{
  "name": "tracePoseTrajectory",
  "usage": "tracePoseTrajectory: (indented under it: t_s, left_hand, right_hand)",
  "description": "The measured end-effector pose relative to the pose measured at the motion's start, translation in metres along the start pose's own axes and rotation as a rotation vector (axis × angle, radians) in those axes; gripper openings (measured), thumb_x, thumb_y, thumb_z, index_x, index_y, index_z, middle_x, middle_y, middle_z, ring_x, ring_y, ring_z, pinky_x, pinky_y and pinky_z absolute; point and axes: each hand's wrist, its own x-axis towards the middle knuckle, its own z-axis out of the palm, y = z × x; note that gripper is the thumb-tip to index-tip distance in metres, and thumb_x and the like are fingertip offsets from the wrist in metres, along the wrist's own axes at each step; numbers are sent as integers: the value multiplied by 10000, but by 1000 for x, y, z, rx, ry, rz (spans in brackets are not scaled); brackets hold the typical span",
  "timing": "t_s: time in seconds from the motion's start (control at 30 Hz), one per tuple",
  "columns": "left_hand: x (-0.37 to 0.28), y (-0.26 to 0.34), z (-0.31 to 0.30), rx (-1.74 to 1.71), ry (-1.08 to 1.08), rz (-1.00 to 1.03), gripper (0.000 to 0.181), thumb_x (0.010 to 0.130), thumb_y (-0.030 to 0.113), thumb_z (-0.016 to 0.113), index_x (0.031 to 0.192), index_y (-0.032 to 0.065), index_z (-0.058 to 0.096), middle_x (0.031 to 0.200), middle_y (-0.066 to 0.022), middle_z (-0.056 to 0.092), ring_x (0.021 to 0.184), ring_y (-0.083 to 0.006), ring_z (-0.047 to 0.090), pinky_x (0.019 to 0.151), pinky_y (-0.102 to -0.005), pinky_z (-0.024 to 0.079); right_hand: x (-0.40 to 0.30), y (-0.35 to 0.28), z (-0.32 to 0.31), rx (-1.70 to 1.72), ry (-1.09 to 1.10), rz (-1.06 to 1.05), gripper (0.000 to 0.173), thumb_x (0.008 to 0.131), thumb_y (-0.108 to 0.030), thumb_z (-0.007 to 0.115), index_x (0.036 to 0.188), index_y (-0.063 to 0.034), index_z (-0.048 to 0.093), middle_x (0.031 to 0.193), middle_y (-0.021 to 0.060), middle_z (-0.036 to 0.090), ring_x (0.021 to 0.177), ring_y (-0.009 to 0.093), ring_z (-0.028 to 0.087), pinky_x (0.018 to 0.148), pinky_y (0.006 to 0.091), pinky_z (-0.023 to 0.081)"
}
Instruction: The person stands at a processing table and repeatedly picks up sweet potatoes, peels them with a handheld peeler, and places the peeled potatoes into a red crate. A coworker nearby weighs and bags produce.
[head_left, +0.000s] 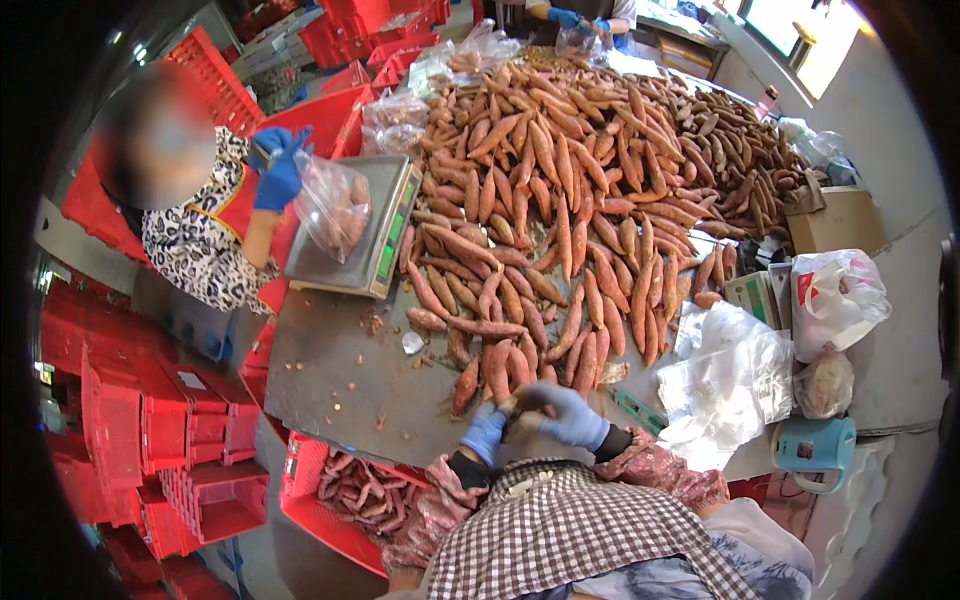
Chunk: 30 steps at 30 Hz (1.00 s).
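Observation:
My left hand (486, 433), in a blue glove, is at the table's near edge, its fingers beside the lower tip of a sweet potato (498, 371). Close on its right is my right hand (574, 421), gloved too, with bent and blurred fingers. The two hands almost meet; something brownish shows between them, too hidden and blurred to name. Beyond them a large heap of sweet potatoes (570, 165) covers much of the grey table (322, 382). A green utility knife (637, 409) and clear plastic bags (724, 382) lie right of my right hand.
At left, a co-worker's blue-gloved hands (277, 176) hold a bag of sweet potatoes (346, 217) over a scale (309, 259). Another person (577, 19) works at the far end. A red crate (300, 480) stands below left. A blue kettle (814, 450) and cardboard box (840, 221) are at right.

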Motion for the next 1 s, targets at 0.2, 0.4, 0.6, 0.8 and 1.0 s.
tracePoseTrajectory:
  t_s: [0.2,0.4,0.6,0.8,1.0]
  left_hand:
    - [7,-12,12,611,-6,276,328,853,328,599,945,13,592,729,-81,578,640,-165,527,591,-329,428]
    - [3,-12,10,594,59,291,476,877,423,545,1139,26,570,756,-137,630,631,-217,564,602,-334,448]
    - [-3,7,24,627,227,566,336,891,367,567,845,38,619,566,-61,541,481,-147,495,464,-318,386]
    - [-13,26,27,814,7,1201,265,863,290,603,752,51,641,626,-144,577,552,-310,560,530,-372,448]
    - [-42,39,27,424,-281,750,304,903,268,522,732,44,639,587,-64,568,496,-186,532,479,-295,410]
  right_hand:
    - [21,31,4,545,282,272,439,866,-238,636,1201,-6,473,1006,49,568,946,136,544,834,280,453]
    - [39,19,5,794,403,198,294,877,-229,617,1078,-29,538,976,43,609,879,142,580,761,279,492]
    - [41,6,1,673,442,121,283,862,-256,632,1034,-46,553,923,19,598,818,114,559,703,246,463]
    - [33,7,-14,921,69,383,335,904,-327,562,1051,-29,520,831,58,570,685,128,557,616,261,477]
    - [37,-37,-7,639,111,353,467,893,-396,554,1167,-26,476,774,43,532,589,91,494,538,212,435]
